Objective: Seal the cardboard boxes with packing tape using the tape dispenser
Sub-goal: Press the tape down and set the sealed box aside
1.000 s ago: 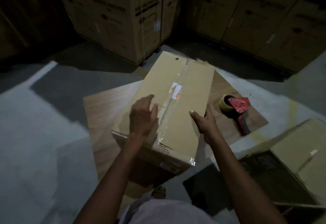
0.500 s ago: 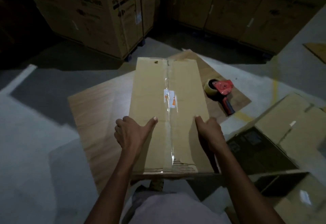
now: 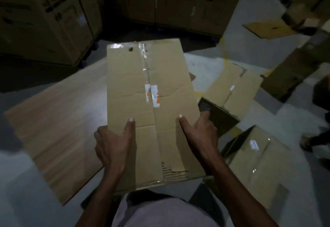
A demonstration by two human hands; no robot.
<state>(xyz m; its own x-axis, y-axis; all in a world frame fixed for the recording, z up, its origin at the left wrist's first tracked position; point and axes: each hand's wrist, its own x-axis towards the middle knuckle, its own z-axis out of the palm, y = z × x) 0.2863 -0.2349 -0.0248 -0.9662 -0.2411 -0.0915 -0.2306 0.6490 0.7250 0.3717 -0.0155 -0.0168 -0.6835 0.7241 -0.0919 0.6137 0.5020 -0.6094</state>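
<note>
Because the cardboard box [image 3: 151, 112] at the centre of the frame is held up only by its sides, the left hand [image 3: 114, 146] and right hand [image 3: 198, 133] each gripping an edge with a thumb laid on the top, it could slip or tip, and the torn corrugated patch at its near edge, low in the frame, may let the clear tape [image 3: 149, 83] along the centre seam peel. The tape dispenser is not in view. A small white and orange label [image 3: 151, 95] sits on the seam and dark print marks the large cartons [image 3: 44, 17] at upper left, but none is legible.
</note>
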